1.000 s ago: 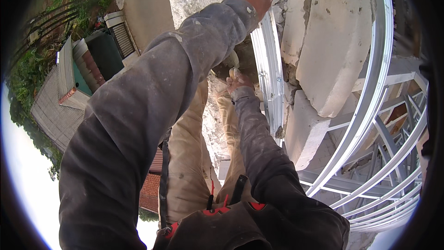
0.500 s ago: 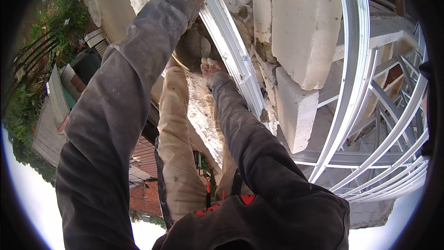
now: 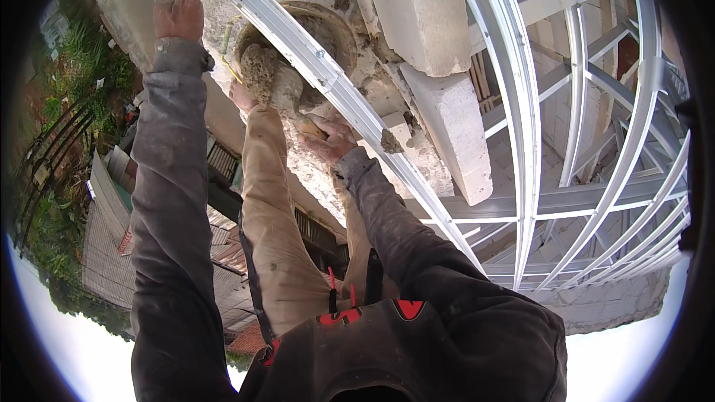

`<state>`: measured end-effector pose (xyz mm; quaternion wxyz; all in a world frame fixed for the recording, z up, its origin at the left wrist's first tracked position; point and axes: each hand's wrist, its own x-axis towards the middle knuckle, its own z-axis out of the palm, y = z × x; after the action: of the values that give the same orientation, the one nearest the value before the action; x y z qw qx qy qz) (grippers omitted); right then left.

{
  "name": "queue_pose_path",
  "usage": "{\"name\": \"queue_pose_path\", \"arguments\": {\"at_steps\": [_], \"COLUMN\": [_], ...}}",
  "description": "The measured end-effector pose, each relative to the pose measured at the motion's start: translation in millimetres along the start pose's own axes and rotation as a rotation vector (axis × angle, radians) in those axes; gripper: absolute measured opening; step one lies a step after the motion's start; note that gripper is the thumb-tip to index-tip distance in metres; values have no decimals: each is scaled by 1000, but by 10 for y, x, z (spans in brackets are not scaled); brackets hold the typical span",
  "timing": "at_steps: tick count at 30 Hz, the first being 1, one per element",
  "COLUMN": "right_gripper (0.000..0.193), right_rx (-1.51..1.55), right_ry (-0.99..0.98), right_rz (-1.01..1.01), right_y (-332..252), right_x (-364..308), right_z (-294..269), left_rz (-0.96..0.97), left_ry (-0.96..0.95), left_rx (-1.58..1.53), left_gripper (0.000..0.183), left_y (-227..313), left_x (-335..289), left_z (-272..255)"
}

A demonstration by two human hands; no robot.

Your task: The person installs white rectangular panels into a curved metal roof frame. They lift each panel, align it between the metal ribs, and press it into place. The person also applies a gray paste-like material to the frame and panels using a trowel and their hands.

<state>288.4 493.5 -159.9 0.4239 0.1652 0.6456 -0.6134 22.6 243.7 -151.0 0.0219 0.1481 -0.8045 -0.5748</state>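
Note:
My right hand (image 3: 328, 138) is closed around the handle of a trowel, low at the centre. The trowel blade (image 3: 287, 89) points away, and a lump of wet grey mortar (image 3: 259, 67) lies at its far end. Just beyond, a round mortar bucket (image 3: 348, 41) stands partly hidden under a long silver metal channel (image 3: 290, 36). My left hand (image 3: 179, 11) reaches far forward at the upper left, fingers stretched out against the pale concrete, near the channel's far end. Its fingertips are hard to make out.
Pale concrete blocks (image 3: 447, 126) stand right of the channel. Further right are curved metal framing bars (image 3: 521, 104). Below on the left lie roofs (image 3: 112, 246) and greenery (image 3: 82, 67), a drop beyond the wall edge. A yellow-green rod-like thing (image 3: 226, 41) lies beside the bucket.
My left hand has moved left, away from the middle of the channel. The trowel and mortar show more fully now, and the whole view has shifted.

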Motion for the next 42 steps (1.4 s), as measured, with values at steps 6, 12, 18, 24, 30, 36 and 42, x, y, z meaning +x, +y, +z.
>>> {"name": "queue_pose_path", "arguments": {"at_steps": [6,12,18,24,30,36,42], "right_gripper": [53,42,41,42,43,41,44], "right_rx": [-339,-465,-490,-792,-919,-162,1223], "right_ry": [186,280,468,787,927,850,253], "right_rz": [-599,-632,-315,-415,-289,-205,-263], "right_y": [-78,-527,-932,-838,-603,-721,-737], "right_x": [-1238,-2562,-3267,-2905,-2437,-2829,-2372], "right_z": [-180,-776,-1186,-1351,-1256,-817,-436], "left_rz": [-249,-390,-924,-1034,-1087,-1062,-1083], "left_ry": [143,-10,-194,-193,-316,-388,-385], "left_rx": [-603,-851,-993,-918,-960,-967,-893], "left_gripper": [67,70,88,103,102,99,98], "left_y": [1352,1729,1269,481,217,153,142], "left_x": [-1403,-1992,-2286,-2215,-2171,-2115,-2105], "left_z": [-60,405,1560,2366,2475,2464,2485]}}
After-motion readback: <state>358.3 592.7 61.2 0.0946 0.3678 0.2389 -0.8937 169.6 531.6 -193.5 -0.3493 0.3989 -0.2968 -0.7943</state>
